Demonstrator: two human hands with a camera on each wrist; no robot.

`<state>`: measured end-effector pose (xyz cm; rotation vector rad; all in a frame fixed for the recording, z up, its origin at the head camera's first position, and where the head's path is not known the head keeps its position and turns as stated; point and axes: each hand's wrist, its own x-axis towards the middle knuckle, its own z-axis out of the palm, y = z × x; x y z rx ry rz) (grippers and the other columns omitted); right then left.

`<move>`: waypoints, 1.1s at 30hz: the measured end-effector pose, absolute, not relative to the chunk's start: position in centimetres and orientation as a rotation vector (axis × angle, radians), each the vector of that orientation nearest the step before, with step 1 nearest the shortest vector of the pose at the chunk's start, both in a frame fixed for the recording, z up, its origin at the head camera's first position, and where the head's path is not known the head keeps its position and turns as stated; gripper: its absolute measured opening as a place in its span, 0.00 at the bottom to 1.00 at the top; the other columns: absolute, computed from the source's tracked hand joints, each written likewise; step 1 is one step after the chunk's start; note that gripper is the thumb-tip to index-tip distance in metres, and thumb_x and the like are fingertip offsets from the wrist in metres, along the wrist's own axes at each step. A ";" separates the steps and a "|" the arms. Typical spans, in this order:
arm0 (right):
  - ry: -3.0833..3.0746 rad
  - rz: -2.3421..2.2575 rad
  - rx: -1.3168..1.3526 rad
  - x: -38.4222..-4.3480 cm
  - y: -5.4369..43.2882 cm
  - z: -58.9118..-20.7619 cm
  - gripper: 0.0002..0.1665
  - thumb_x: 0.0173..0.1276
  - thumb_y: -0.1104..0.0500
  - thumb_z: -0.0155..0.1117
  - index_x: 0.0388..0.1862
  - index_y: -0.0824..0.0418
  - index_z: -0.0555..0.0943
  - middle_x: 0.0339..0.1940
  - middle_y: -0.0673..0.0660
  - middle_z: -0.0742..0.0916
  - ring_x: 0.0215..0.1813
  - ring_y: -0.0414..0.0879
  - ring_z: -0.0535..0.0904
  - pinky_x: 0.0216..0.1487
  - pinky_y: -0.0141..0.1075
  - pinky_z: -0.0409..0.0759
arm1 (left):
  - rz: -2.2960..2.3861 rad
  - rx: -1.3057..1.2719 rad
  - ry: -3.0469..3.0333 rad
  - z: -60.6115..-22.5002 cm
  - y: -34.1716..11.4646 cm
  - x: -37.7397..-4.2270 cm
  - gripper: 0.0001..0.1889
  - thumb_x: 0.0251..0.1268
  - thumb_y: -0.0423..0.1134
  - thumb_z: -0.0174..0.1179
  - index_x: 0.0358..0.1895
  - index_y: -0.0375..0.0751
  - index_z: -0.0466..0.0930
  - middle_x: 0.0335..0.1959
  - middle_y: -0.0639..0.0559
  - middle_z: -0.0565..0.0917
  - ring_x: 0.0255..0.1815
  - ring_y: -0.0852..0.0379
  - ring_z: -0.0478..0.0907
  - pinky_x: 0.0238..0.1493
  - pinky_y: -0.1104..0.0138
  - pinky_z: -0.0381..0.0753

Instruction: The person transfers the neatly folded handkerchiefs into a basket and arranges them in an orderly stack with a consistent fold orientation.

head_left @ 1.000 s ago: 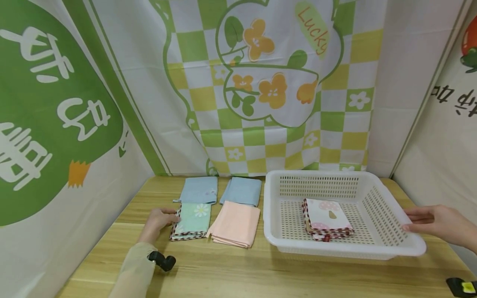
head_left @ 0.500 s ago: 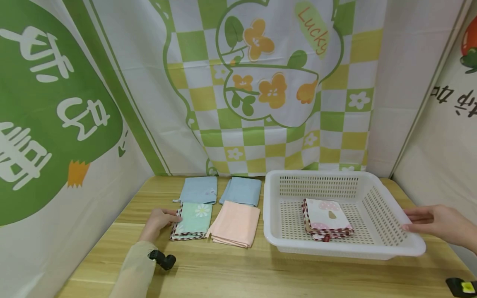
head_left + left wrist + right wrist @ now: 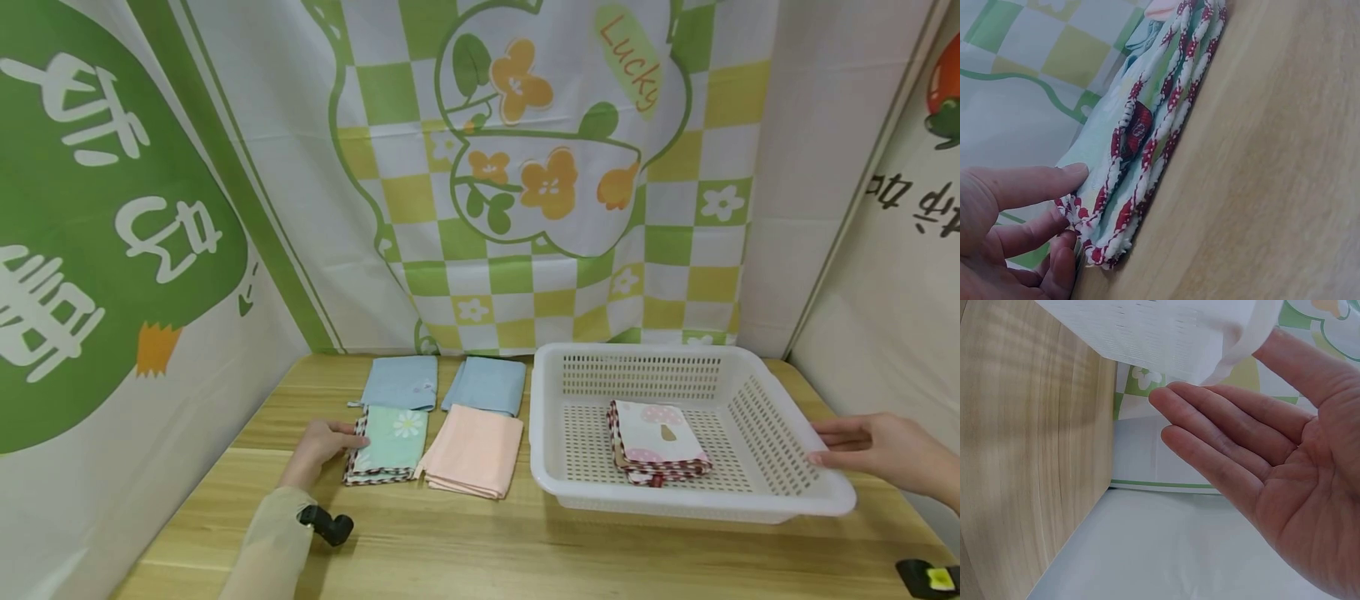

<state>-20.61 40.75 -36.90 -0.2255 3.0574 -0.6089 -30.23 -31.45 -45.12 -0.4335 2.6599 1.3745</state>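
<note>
In the head view, my left hand (image 3: 318,446) is at the left edge of a folded mint-green hand towel (image 3: 393,442) with daisies and red-and-white stitched edging. The left wrist view shows the thumb (image 3: 1041,184) on top of this towel and the other fingers at its corner, pinching it. My right hand (image 3: 888,450) holds the right rim of a white plastic basket (image 3: 780,502), thumb over the rim and the other fingers fairly straight beneath it. Inside the basket lies a folded white towel (image 3: 660,433) with pink mushrooms and checked edging.
Two folded light-blue towels (image 3: 401,383) lie at the back of the wooden table (image 3: 450,550). A folded peach towel (image 3: 476,450) sits between the green towel and the basket. Printed cloth curtains (image 3: 570,283) enclose the table's back and sides.
The left thumb has moved slightly further onto the green towel, whose top has shifted a little to the right. The right hand and basket look almost still.
</note>
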 end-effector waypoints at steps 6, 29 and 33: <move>3.057 -0.611 -0.236 -20.6 40.7 -36.9 0.37 0.59 0.46 0.69 0.53 0.77 0.77 0.39 0.63 0.88 0.33 0.38 0.83 0.31 0.35 0.82 | 1.402 -0.424 2.659 -45.1 -31.2 -30.0 0.26 0.54 0.42 0.69 0.53 0.29 0.75 0.52 0.36 0.75 0.45 0.45 0.73 0.42 0.59 0.76; 3.030 -0.645 -0.229 -20.5 40.8 -36.8 0.37 0.61 0.47 0.68 0.55 0.77 0.75 0.40 0.64 0.87 0.32 0.35 0.82 0.31 0.34 0.82 | 1.537 -0.362 2.658 -44.6 -30.7 -29.4 0.16 0.55 0.34 0.67 0.44 0.28 0.76 0.38 0.45 0.78 0.34 0.54 0.75 0.37 0.62 0.79; 3.039 -0.644 -0.238 -20.5 40.8 -36.9 0.36 0.61 0.47 0.68 0.54 0.77 0.76 0.40 0.64 0.88 0.32 0.34 0.82 0.30 0.34 0.82 | 1.569 -0.359 2.654 -44.4 -30.6 -29.4 0.16 0.54 0.32 0.67 0.44 0.27 0.76 0.36 0.47 0.78 0.30 0.56 0.74 0.34 0.64 0.79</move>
